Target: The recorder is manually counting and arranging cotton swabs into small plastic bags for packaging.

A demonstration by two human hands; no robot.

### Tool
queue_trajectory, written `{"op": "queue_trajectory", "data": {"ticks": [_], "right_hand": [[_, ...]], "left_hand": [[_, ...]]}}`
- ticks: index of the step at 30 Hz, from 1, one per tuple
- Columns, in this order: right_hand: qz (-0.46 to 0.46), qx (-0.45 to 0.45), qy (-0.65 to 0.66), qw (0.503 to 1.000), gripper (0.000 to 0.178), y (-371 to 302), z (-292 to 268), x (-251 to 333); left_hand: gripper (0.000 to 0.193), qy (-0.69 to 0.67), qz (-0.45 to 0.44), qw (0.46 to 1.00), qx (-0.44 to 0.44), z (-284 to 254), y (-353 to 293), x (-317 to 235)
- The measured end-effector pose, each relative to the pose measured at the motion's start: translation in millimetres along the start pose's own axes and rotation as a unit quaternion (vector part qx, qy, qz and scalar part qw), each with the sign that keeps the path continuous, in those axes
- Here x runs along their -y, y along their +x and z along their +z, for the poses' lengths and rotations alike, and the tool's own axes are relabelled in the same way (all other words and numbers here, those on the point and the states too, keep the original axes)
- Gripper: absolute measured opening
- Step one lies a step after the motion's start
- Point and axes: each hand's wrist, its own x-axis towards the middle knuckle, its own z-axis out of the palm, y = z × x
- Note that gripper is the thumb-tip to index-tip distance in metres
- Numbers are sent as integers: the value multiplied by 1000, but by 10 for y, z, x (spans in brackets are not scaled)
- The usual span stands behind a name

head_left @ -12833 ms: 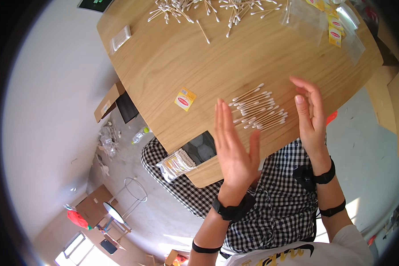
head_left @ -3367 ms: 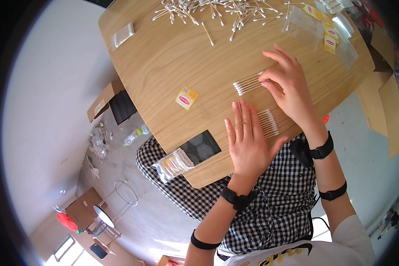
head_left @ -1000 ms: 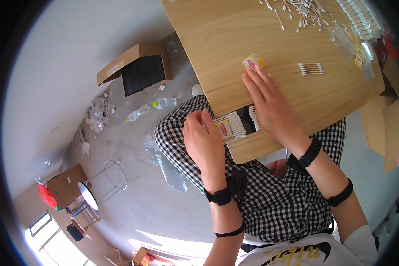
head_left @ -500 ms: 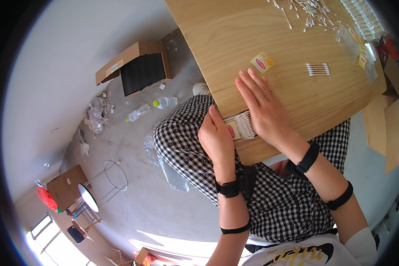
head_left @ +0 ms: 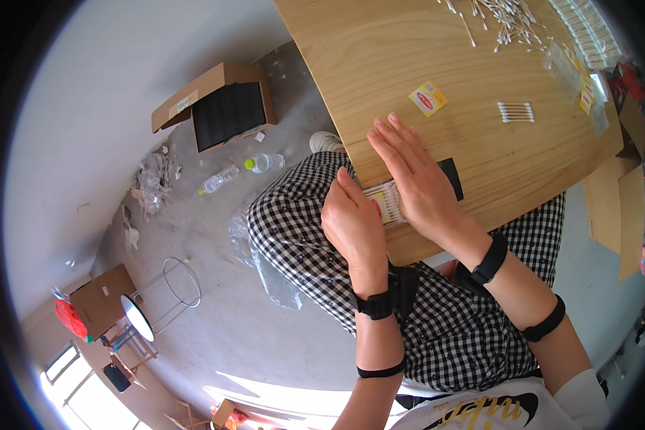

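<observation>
At the near left corner of the wooden table (head_left: 380, 64) lies a bundle of cotton swabs (head_left: 388, 195) with a yellow label card on it. My left hand (head_left: 352, 215) is curled against the bundle's left end, thumb up, its fingertips partly hidden. Held flat with fingers stretched out, my right hand (head_left: 419, 175) covers the bundle's right end and seems to touch it. A dark flat rectangle (head_left: 451, 179) shows from beneath the right hand's outer side. Beyond the fingertips rests a yellow label card (head_left: 428, 99), and farther right a small row of cotton swabs (head_left: 516, 112).
Loose cotton swabs (head_left: 505, 21) pile at the far table edge, near stacked swab packs (head_left: 588, 32) and a clear plastic bag (head_left: 566, 72). An open cardboard box (head_left: 229, 107) and plastic bottles (head_left: 265, 163) are on the floor at left. Another carton (head_left: 602, 215) stands right.
My right hand has slid left over the swab bundle, covering more of it. The dark rectangle has come into sight beside that hand. My left hand stays at the bundle's left end.
</observation>
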Motion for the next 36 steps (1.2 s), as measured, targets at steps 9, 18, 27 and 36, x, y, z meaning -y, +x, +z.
{"op": "queue_trajectory", "data": {"ticks": [9, 18, 27, 36], "right_hand": [[35, -42, 273, 960, 47, 65, 85, 182], [151, -121, 531, 825, 57, -194, -63, 137], [140, -63, 525, 837, 63, -111, 74, 349], [187, -131, 601, 766, 59, -122, -12, 374]], "left_hand": [[34, 29, 2, 999, 45, -50, 34, -40], [71, 107, 333, 916, 195, -586, -38, 50], [62, 68, 335, 914, 221, -549, 9, 71], [47, 38, 209, 941, 263, -596, 152, -117]]}}
